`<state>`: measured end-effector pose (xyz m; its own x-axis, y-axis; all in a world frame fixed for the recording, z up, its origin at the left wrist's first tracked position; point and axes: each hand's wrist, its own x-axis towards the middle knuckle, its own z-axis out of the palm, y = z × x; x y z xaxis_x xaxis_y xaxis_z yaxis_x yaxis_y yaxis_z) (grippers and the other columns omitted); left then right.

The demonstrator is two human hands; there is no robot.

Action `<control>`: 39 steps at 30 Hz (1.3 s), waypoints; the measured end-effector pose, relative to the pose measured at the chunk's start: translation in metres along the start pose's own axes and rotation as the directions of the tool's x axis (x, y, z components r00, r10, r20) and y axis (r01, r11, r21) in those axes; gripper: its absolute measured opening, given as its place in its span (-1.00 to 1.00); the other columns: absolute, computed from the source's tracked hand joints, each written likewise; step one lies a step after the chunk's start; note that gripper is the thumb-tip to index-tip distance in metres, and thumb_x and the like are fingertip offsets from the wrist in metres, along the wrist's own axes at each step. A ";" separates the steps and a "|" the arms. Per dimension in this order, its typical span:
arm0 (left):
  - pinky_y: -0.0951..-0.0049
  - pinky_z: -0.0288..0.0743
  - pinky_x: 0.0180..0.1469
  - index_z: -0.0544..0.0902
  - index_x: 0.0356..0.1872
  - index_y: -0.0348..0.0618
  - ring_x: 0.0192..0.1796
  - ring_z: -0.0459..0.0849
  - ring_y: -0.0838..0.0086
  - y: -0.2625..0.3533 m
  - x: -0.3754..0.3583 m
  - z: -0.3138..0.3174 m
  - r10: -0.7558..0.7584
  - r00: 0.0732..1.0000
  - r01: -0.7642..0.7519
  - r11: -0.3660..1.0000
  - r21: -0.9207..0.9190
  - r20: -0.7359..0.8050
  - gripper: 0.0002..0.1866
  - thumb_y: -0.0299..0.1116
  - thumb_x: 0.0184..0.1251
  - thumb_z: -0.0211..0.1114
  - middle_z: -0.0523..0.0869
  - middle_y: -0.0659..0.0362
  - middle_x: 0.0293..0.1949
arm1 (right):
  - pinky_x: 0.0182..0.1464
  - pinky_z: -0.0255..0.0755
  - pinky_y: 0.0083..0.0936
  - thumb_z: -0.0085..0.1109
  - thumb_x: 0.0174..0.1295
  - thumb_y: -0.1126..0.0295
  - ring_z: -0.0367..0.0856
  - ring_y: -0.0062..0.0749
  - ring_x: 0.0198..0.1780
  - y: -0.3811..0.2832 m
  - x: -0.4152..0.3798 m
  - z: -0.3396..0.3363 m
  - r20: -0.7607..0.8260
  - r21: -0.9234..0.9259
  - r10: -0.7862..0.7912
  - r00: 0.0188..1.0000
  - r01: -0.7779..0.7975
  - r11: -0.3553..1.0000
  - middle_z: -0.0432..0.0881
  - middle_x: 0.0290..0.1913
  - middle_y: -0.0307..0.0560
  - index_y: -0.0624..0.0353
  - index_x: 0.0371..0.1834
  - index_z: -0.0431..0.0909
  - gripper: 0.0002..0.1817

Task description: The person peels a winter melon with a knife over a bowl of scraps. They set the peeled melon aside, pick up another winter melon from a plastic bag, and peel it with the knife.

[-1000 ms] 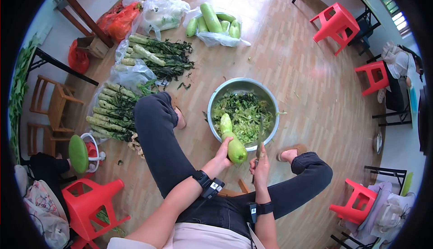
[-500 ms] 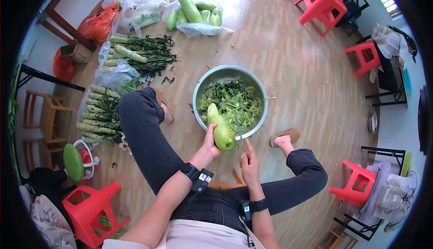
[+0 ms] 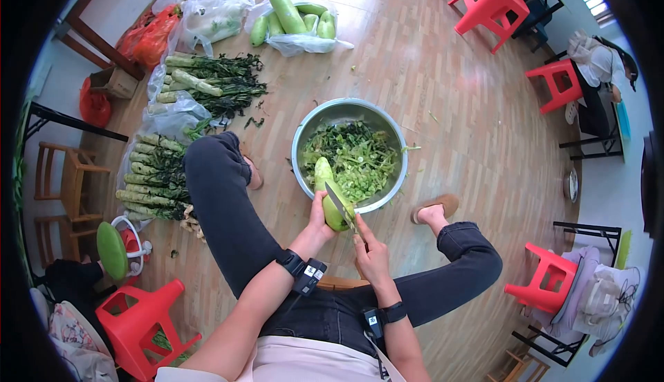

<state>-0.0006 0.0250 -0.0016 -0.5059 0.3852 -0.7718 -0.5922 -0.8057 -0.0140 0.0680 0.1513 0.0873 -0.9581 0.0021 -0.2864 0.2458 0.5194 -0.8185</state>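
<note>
A pale green bottle gourd (image 3: 323,172) lies tilted in my left hand (image 3: 319,221), whose fingers wrap round its lower side. My right hand (image 3: 372,252) grips a knife (image 3: 338,202), index finger stretched along it. The dark blade lies across the gourd near its stem end. Just beyond the gourd, a steel basin (image 3: 299,143) stands on the floor between my feet. It holds chopped greens (image 3: 358,168), darker leaves at the back and paler pieces in front. The gourd's far end overlaps the basin in this view.
Leafy stalks (image 3: 155,168) lie in rows at left, beside my knee. More gourds (image 3: 287,12) sit in a plastic bag at the back. Red stools (image 3: 146,323) stand left and right. A person (image 3: 598,71) sits at the far right. Wooden chairs (image 3: 66,178) line the left wall.
The knife blade has come up from beside the gourd to lie across it. My right hand has shifted slightly left and downward. The left hand still holds the gourd.
</note>
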 end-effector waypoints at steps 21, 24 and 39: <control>0.18 0.40 -0.08 0.42 -0.09 -0.08 -0.17 0.53 0.29 0.002 0.005 -0.003 0.049 0.998 -0.042 0.980 0.192 -0.034 -0.47 0.10 0.04 -0.01 0.55 0.09 -0.19 | -0.60 0.20 -0.64 -0.02 0.22 0.31 0.23 -0.68 -0.70 0.013 0.003 0.021 -0.089 0.180 0.080 0.993 -0.063 0.982 0.30 -0.74 -0.23 -0.12 0.16 0.35 -0.60; 0.18 0.38 -0.03 0.42 -0.07 -0.07 -0.13 0.52 0.31 0.002 0.003 0.000 0.077 0.995 -0.064 0.981 0.182 -0.065 -0.47 0.09 0.05 0.00 0.54 0.11 -0.18 | -0.66 0.11 -0.72 -0.09 0.27 0.26 0.17 -0.74 -0.72 0.018 0.005 0.026 -0.039 0.448 0.196 0.980 -0.158 0.880 0.26 -0.73 -0.32 -0.02 0.16 0.35 -0.62; 0.23 0.50 -0.24 0.41 -0.09 -0.16 -0.29 0.58 0.22 0.014 0.002 -0.003 0.061 0.998 -0.062 0.997 0.037 0.027 -0.50 0.02 0.05 0.03 0.55 0.01 -0.30 | -0.50 0.20 -0.73 -0.08 0.24 0.40 0.17 -0.73 -0.60 0.010 0.008 0.011 -0.025 0.400 0.165 0.986 -0.141 0.906 0.28 -0.65 -0.31 -0.10 0.24 0.25 -0.55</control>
<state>-0.0080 0.0135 -0.0047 -0.5577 0.3478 -0.7536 -0.5829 -0.8106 0.0572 0.0647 0.1470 0.0718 -0.9079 0.1090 -0.4049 0.4167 0.1281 -0.9000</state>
